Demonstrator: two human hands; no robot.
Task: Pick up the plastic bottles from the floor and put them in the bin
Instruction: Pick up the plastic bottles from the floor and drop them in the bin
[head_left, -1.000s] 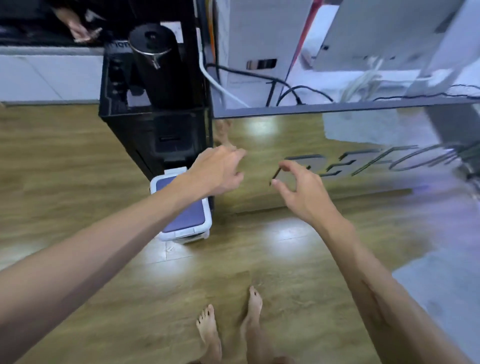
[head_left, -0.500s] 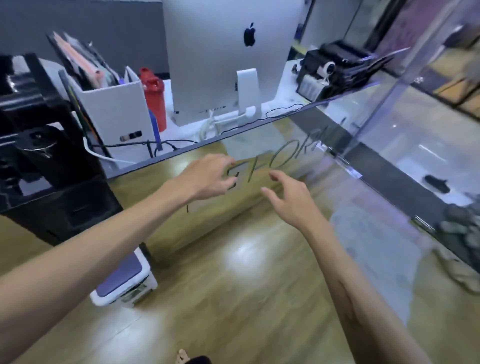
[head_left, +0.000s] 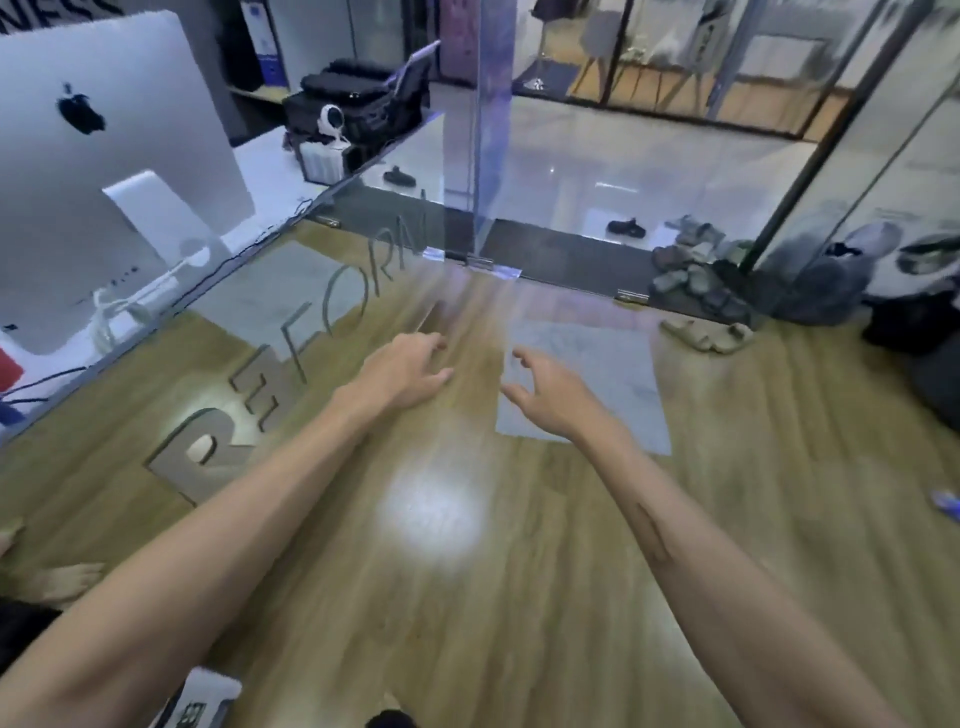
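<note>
No plastic bottle can be made out. Both the left hand (head_left: 402, 371) and right hand (head_left: 551, 395) are held out empty, fingers loosely spread. A grey mat (head_left: 613, 374) lies beyond the right hand, sandals (head_left: 709, 335) farther right.

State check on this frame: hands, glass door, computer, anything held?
left hand: open, fingers loosely curled, holding nothing
right hand: open, fingers spread, holding nothing
glass door: open, swung inward
computer: upright on the desk, back facing the camera, screen hidden
</note>
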